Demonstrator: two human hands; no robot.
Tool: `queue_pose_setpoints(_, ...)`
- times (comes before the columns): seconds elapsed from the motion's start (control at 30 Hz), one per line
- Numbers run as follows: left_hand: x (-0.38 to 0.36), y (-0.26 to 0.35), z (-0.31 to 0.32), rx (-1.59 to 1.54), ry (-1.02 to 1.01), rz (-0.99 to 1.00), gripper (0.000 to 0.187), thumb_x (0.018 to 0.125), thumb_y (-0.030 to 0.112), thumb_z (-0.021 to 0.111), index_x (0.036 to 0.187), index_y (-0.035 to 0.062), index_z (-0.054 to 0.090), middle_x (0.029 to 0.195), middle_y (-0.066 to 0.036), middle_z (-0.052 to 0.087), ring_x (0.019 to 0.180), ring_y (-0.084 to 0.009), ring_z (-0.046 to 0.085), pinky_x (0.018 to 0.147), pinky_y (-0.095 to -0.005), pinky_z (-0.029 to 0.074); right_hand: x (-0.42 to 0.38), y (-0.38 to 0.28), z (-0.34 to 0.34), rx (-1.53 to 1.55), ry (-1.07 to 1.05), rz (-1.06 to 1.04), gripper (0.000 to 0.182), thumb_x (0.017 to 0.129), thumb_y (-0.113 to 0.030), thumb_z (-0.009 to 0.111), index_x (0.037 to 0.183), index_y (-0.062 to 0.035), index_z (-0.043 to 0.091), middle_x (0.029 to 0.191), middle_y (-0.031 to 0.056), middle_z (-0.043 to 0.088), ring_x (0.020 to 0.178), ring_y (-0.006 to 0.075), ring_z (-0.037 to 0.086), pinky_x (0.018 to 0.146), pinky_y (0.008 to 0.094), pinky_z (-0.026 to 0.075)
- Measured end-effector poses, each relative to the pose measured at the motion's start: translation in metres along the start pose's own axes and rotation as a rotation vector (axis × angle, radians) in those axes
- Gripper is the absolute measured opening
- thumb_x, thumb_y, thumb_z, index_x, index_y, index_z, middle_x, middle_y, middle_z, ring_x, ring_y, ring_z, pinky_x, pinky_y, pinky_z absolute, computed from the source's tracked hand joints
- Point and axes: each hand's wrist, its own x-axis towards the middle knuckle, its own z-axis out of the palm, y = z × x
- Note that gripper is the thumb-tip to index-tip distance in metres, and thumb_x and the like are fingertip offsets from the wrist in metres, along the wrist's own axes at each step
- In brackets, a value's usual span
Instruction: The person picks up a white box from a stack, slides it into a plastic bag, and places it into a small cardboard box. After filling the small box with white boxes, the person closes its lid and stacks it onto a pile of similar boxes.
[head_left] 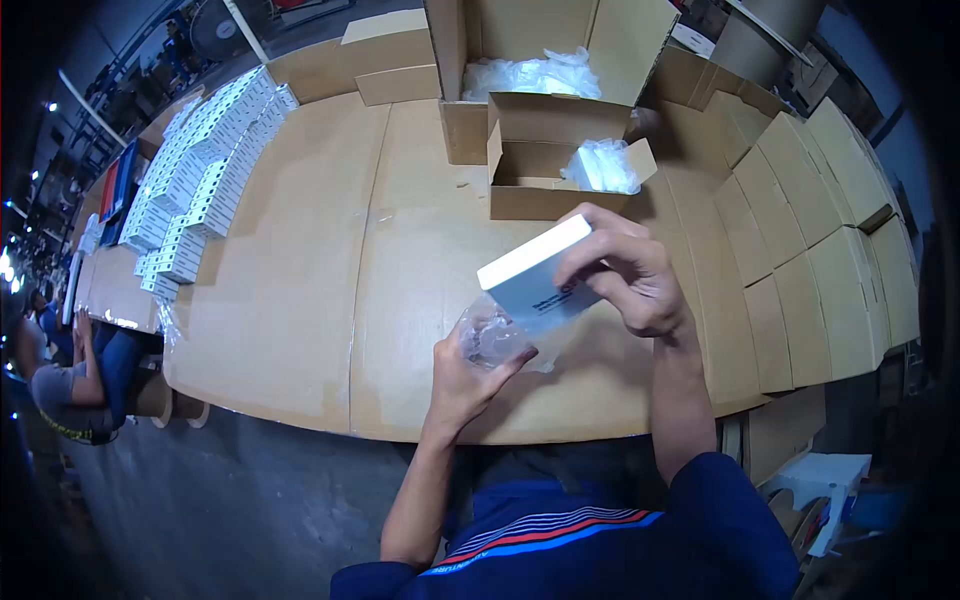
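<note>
Tilted above the table, a small white box (540,277) with dark print on its side is gripped at its upper right end by my right hand (625,270). My left hand (470,365) is closed round a clear plastic bag (492,335), and the lower end of the box overlaps the bag's mouth. Just beyond my hands, an open brown carton (540,203) holds a plastic-wrapped white box (605,168) at its right end. Behind that, a larger open carton (465,135) contains a heap of clear plastic bags (535,75).
Several small white boxes (205,165) are stacked along the table's left side. Brown cartons (810,260) are piled at the right. The cardboard-covered table (280,290) has a low cardboard wall at the back. Another person (75,385) sits at the far left.
</note>
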Motion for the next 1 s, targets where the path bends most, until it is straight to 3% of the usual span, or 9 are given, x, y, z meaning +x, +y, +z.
queue_pose_setpoints(0.1, 0.001, 0.002, 0.002, 0.012, -0.020, 0.000, 0.050, 0.078, 0.017, 0.091, 0.117, -0.0036, 0.066, 0.101, -0.016, 0.077, 0.093, -0.0204, 0.075, 0.083, -0.0353, 0.060, 0.005, 0.003, 0.004, 0.033, -0.064, 0.058, 0.028, 0.073, 0.011, 0.055, 0.092, -0.0002, 0.072, 0.093, 0.0120, 0.063, 0.087, 0.0239, 0.060, 0.078, 0.0340, 0.049)
queue_pose_setpoints(0.2, 0.002, 0.003, 0.003, 0.025, -0.025, -0.024, 0.048, 0.078, 0.014, 0.090, 0.116, -0.0042, 0.066, 0.102, -0.015, 0.077, 0.093, -0.0200, 0.075, 0.084, -0.0353, 0.060, 0.006, 0.009, 0.010, 0.080, -0.072, 0.063, 0.022, 0.083, -0.005, 0.056, 0.097, -0.0001, 0.073, 0.095, 0.0135, 0.064, 0.087, 0.0254, 0.061, 0.081, 0.0359, 0.049)
queue_pose_setpoints(0.27, 0.002, 0.004, 0.004, -0.017, -0.024, -0.038, 0.047, 0.079, 0.012, 0.089, 0.116, -0.0045, 0.067, 0.103, -0.016, 0.077, 0.094, -0.0199, 0.075, 0.084, -0.0352, 0.060, 0.004, 0.013, 0.010, 0.083, -0.081, 0.094, 0.029, 0.090, -0.016, 0.054, 0.104, -0.0004, 0.074, 0.099, 0.0151, 0.066, 0.089, 0.0259, 0.061, 0.084, 0.0368, 0.050)
queue_pose_setpoints(0.47, 0.002, 0.002, 0.001, -0.160, -0.023, -0.181, 0.044, 0.081, 0.008, 0.087, 0.118, -0.0068, 0.067, 0.105, -0.015, 0.076, 0.096, -0.0200, 0.073, 0.087, -0.0343, 0.059, -0.013, 0.020, 0.016, 0.200, 0.014, 0.250, 0.035, 0.096, -0.017, 0.049, 0.116, 0.0014, 0.072, 0.109, 0.0142, 0.069, 0.105, 0.0230, 0.063, 0.098, 0.0349, 0.048)
queue_pose_setpoints(0.57, 0.002, 0.000, 0.004, -0.257, -0.014, -0.138, 0.046, 0.081, 0.006, 0.087, 0.120, -0.0073, 0.066, 0.107, -0.015, 0.075, 0.097, -0.0194, 0.072, 0.087, -0.0334, 0.058, -0.021, 0.026, 0.020, 0.276, 0.079, 0.356, 0.035, 0.100, -0.017, 0.047, 0.119, 0.0022, 0.071, 0.111, 0.0131, 0.069, 0.109, 0.0213, 0.063, 0.101, 0.0350, 0.048)
queue_pose_setpoints(0.7, 0.000, -0.004, 0.008, -0.326, 0.043, -0.125, 0.038, 0.094, 0.011, 0.075, 0.125, -0.0066, 0.062, 0.113, -0.013, 0.072, 0.102, -0.0167, 0.068, 0.089, -0.0323, 0.056, -0.025, 0.029, 0.025, 0.245, 0.072, 0.398, 0.036, 0.103, -0.018, 0.046, 0.120, 0.0021, 0.070, 0.116, 0.0129, 0.069, 0.111, 0.0211, 0.063, 0.103, 0.0349, 0.048)
queue_pose_setpoints(0.8, -0.001, -0.028, 0.009, -0.535, 0.080, -0.178, 0.037, 0.108, 0.021, 0.057, 0.134, -0.0051, 0.055, 0.122, -0.012, 0.067, 0.107, -0.0154, 0.066, 0.089, -0.0319, 0.056, -0.032, 0.033, 0.030, 0.312, 0.080, 0.473, 0.034, 0.102, -0.014, 0.050, 0.128, 0.0009, 0.066, 0.123, 0.0119, 0.067, 0.117, 0.0213, 0.062, 0.106, 0.0357, 0.047)
queue_pose_setpoints(0.97, 0.000, -0.034, 0.013, -0.711, 0.201, -0.159, 0.039, 0.109, 0.025, 0.054, 0.135, -0.0041, 0.054, 0.123, -0.012, 0.067, 0.108, -0.0170, 0.067, 0.092, -0.0336, 0.056, -0.048, 0.041, 0.045, 0.477, 0.302, 0.481, 0.040, 0.098, -0.004, 0.061, 0.138, 0.0008, 0.057, 0.136, 0.0175, 0.058, 0.124, 0.0198, 0.056, 0.108, 0.0359, 0.046)
queue_pose_setpoints(1.0, 0.001, -0.035, 0.012, -0.734, 0.211, -0.141, 0.039, 0.110, 0.025, 0.053, 0.135, -0.0039, 0.054, 0.123, -0.012, 0.067, 0.108, -0.0172, 0.067, 0.092, -0.0340, 0.057, -0.056, 0.048, 0.053, 0.484, 0.402, 0.521, 0.035, 0.098, -0.005, 0.065, 0.131, 0.0027, 0.059, 0.127, 0.0160, 0.063, 0.117, 0.0171, 0.061, 0.104, 0.0337, 0.050)
